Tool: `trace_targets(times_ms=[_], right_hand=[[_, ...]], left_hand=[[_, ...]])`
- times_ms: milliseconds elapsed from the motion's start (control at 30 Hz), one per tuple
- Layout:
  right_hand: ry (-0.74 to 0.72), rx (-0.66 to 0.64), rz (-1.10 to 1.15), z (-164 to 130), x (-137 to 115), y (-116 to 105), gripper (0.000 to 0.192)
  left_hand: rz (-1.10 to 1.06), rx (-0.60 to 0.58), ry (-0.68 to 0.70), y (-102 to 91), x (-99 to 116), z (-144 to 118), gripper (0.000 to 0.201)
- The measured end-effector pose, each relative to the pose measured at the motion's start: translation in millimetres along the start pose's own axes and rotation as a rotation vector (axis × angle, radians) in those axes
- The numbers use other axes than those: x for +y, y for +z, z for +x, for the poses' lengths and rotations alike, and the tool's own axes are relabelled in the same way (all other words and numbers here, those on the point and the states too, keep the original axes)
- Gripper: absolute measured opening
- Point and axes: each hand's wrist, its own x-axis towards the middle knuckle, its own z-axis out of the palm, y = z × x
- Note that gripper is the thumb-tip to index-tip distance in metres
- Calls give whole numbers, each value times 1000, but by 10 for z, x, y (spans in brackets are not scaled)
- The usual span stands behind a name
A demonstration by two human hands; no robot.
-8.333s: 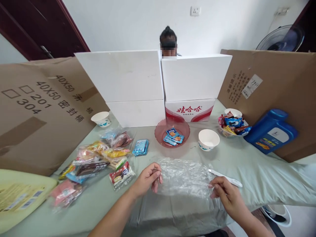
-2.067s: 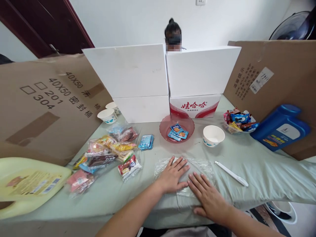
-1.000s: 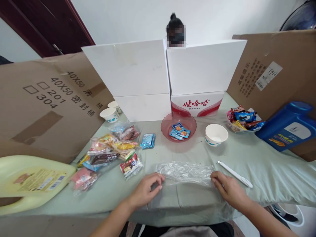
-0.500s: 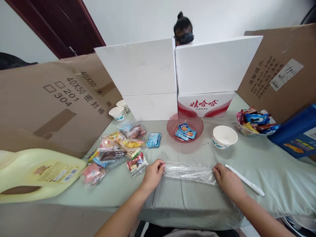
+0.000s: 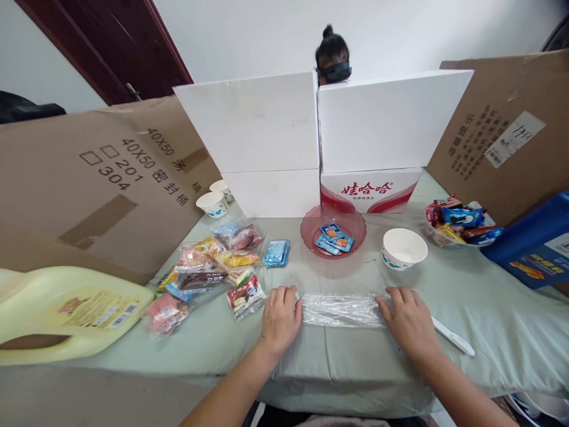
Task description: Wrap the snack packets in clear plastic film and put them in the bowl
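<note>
A strip of crinkled clear plastic film [image 5: 340, 310] lies stretched flat on the cloth between my hands. My left hand [image 5: 281, 314] pinches its left end, thumb against the fingers. At the opposite end my right hand [image 5: 406, 317] grips the film, palm down, beside a white slim-handled tool [image 5: 456, 338] whose far part the hand hides. Beyond the film stands a pink glass bowl [image 5: 306, 237] with several blue snack sachets [image 5: 335, 238] in it. A white paper bowl [image 5: 403, 248] is right of that. Closest to my left hand is a red-and-white snack packet [image 5: 246, 296].
Several wrapped snacks [image 5: 204, 261] and a stack of blue sachets [image 5: 276, 253] lie left. A yellow jug [image 5: 89, 308] and a blue bottle [image 5: 533, 249] flank the table. Another bowl [image 5: 440, 238] holds snacks. White boxes [image 5: 271, 136] stand behind; a person's head shows above them.
Both hands have turned more palm-down and moved slightly inward along the film. The film now lies straighter and flatter, and my right hand covers more of the white tool.
</note>
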Motion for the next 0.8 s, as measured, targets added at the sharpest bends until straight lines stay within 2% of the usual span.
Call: trace_targets(times_ms=[33, 100, 167, 233, 333, 433, 500, 567, 667, 733, 800], right_hand=[[-68, 73, 30, -30, -64, -4, 36], [-287, 132, 116, -97, -233, 22, 44], [-520, 73, 186, -149, -387, 98, 60], [-615, -30, 202, -179, -433, 205, 77], [-482, -98, 160, -230, -240, 328, 88], [-388, -51, 121, -379, 68, 345, 94], [-395, 14, 105, -549, 203, 314, 95], [-407, 77, 85, -756, 262, 270, 92], [-425, 130, 92, -1050, 300, 210, 67], [-442, 143, 137, -1186, 341, 171, 42], [-460, 161, 191, -1260, 388, 108, 30]], left_hand=[[-15, 24, 74, -6, 68, -15, 21], [-91, -28, 246, 30, 222, -63, 27], [-128, -141, 371, 124, 351, -122, 39], [-95, -239, 395, 239, 398, -172, 62], [-45, -320, 373, 348, 310, -204, 78], [-41, -317, 392, 329, 201, -201, 79], [-32, -266, 373, 266, 219, -202, 72], [-23, -199, 309, 192, 329, -219, 54], [-93, -202, 282, 112, 594, -279, 30], [-181, -250, 346, 108, 757, -328, 25], [-244, -255, 425, 144, 855, -370, 22]])
